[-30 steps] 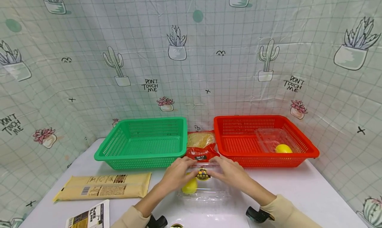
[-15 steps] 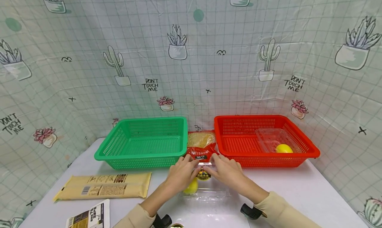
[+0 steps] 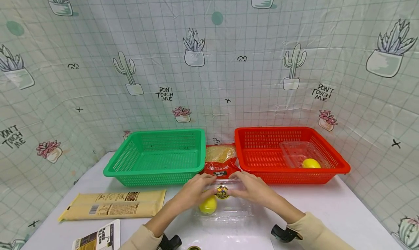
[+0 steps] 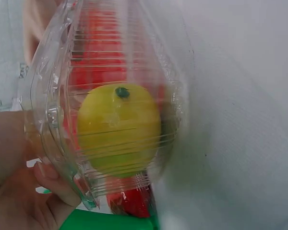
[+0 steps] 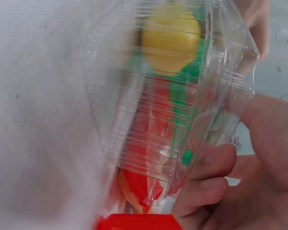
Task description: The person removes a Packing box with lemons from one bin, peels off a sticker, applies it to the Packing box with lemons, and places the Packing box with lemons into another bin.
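Observation:
A clear plastic fruit box (image 3: 234, 206) with its lid down stands on the table in front of me. Inside it, at the left end, a yellow lemon (image 3: 208, 205) shows through the ribbed wall. A black and gold label (image 3: 222, 192) sits on the lid. My left hand (image 3: 193, 192) holds the far left part of the lid's rim, thumb on top. Opposite it, my right hand (image 3: 253, 189) holds the far right part in the same way. Curled fingers (image 5: 206, 191) touch the rim in the right wrist view. The lid hides parts of both thumbs in the wrist views.
A green basket (image 3: 154, 177) stands back left. In the red basket (image 3: 262, 175), back right, lies another clear box with a yellow lemon (image 3: 311, 163). A red food packet (image 3: 220, 166) sits between them. A tan packet (image 3: 114, 205) and a white pouch (image 3: 112, 232) lie left.
Both hands slid together along the far rim toward the label, then moved apart again to the sides. The box has hardly moved.

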Available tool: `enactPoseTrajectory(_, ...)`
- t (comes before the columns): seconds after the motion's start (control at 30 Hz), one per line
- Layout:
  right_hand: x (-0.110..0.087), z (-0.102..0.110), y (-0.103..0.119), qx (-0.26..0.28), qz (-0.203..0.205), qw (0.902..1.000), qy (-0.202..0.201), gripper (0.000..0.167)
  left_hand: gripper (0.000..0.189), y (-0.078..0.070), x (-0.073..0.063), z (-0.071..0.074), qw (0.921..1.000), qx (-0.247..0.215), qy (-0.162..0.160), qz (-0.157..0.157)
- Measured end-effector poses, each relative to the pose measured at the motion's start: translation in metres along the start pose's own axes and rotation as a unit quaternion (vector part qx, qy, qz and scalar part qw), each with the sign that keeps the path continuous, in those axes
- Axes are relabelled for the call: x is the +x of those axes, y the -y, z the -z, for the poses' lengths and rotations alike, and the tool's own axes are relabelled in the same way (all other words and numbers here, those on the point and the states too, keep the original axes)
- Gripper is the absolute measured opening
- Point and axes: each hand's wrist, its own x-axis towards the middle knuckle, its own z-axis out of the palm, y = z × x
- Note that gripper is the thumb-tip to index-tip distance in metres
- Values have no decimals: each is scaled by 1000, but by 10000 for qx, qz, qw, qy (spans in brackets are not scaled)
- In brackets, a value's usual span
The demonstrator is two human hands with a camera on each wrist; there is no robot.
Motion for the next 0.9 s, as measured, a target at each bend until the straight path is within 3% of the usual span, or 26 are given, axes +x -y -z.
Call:
enactPoseTrajectory(0.23, -1, -4, 5, -183, -310, 9994, -18, 66, 63, 0, -3, 1, 9995, -76, 90, 279)
enactPoseTrajectory(0.4, -2, -5, 7, -364, -376, 9986, -23, 70, 64, 0, -3, 0, 9997, 60, 52, 244)
enactPoseTrajectory(0.67, 3, -7, 1, -266, -290, 9990, -195, 52, 44, 1, -1, 0, 9997, 190, -165, 9)
enactPoseTrajectory(0.9, 6, -10, 10, -784, -559, 9944, -436, 38, 29, -3, 5, -7, 9966, 617, -547, -44)
